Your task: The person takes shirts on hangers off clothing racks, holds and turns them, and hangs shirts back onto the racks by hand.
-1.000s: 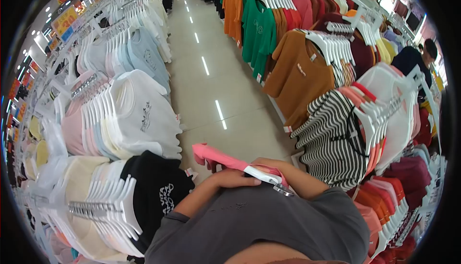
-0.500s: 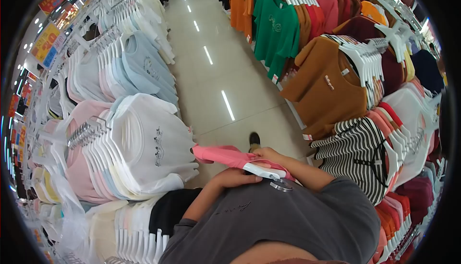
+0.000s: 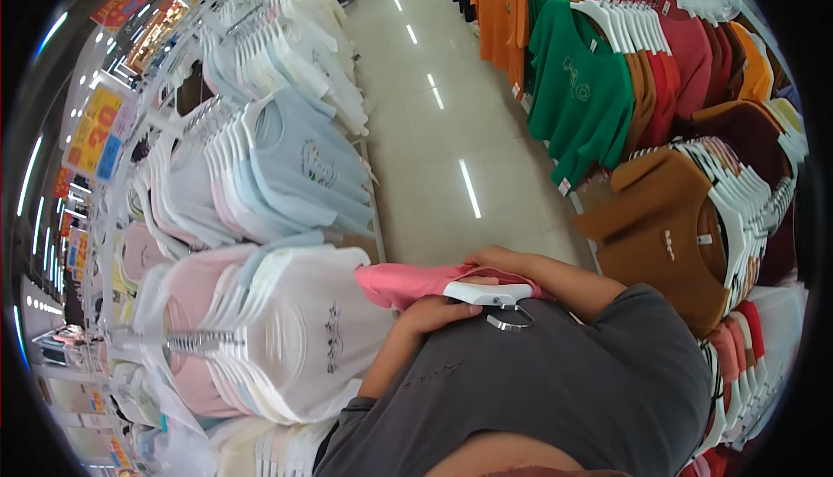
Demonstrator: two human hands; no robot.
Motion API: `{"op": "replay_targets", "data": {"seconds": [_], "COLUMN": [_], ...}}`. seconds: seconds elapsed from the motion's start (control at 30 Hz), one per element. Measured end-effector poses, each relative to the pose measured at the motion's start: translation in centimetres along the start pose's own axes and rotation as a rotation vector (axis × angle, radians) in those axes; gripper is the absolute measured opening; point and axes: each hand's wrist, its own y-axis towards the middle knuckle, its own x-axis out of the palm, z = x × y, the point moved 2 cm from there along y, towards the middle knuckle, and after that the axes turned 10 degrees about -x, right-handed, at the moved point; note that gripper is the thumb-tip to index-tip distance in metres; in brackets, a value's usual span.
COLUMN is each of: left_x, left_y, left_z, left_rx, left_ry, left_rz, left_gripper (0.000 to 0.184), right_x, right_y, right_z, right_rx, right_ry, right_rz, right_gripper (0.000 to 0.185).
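Note:
A pink shirt hangs from a white hanger in front of my waist. The hanger's metal hook points back toward my grey top. My left hand grips the hanger's left side and the cloth beside it, with the thumb lying along the near edge. On the shirt's far side, my right hand holds the pink cloth near the collar; its fingertips are partly hidden by the fabric.
To my left, white shirts and light blue shirts hang on racks. Brown shirts and green shirts line the right side. A tiled aisle runs ahead between them. Price signs hang at upper left.
My view has shifted, so the racks appear lower and farther right. The pink shirt and hanger stay in both hands, the hanger now turned more level and facing me. My shoe has left view.

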Motion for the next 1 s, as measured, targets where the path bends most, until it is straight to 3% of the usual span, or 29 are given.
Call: {"op": "replay_targets", "data": {"seconds": [0.07, 0.1, 0.2, 0.3, 0.37, 0.4, 0.57, 0.67, 0.8, 0.87, 0.9, 1.0], "left_x": [-1.8, -2.6, -4.2, -5.9, -7.2, -8.0, -12.2, -15.5, -21.7, -25.3, -26.9, -32.5], "left_y": [3.0, 4.4, 6.8, 9.5, 11.3, 12.1, 16.4, 19.1, 22.4, 23.5, 23.8, 25.0], "left_z": [1.4, 1.9, 3.5, 5.2, 6.4, 7.0, 9.3, 11.4, 14.2, 16.6, 17.5, 18.9], "left_rx": [0.010, 0.000, -0.041, -0.002, -0.009, -0.017, -0.052, -0.074, -0.068, -0.046, -0.047, -0.137], "left_ry": [0.011, 0.036, 0.034, 0.027, 0.048, 0.062, 0.099, 0.073, 0.171, 0.189, 0.196, 0.151], "left_rz": [0.008, 0.047, 0.107, 0.058, -0.023, -0.067, -0.167, -0.222, -0.217, -0.224, -0.228, -0.203], "left_gripper": [0.056, 0.056, 0.055, 0.055, 0.053, 0.053, 0.051, 0.052, 0.053, 0.052, 0.051, 0.050], "right_x": [-3.1, -4.6, -7.6, -10.3, -12.3, -13.0, -17.1, -19.7, -24.1, -26.7, -27.4, -31.2], "right_y": [0.6, 0.9, 1.4, 2.1, 2.1, 2.4, 4.1, 6.2, 11.0, 14.2, 16.2, 21.0], "right_z": [0.4, 0.6, 1.8, 3.1, 2.3, 2.6, 4.3, 5.8, 7.3, 7.0, 6.8, 4.5], "right_rx": [-0.028, -0.023, 0.091, -0.007, -0.164, -0.160, 0.098, 0.140, 0.185, 0.164, 0.325, 0.290], "right_ry": [0.323, 0.326, 0.320, 0.299, 0.018, 0.029, -0.174, -0.124, -0.119, -0.070, 0.350, 0.231], "right_rz": [0.018, 0.019, -0.011, 0.044, 0.128, 0.141, 0.210, 0.283, 0.299, 0.279, 0.362, 0.244], "right_gripper": [0.025, 0.025, 0.027, 0.028, 0.027, 0.027, 0.021, 0.034, 0.033, 0.031, 0.028, 0.029]}}
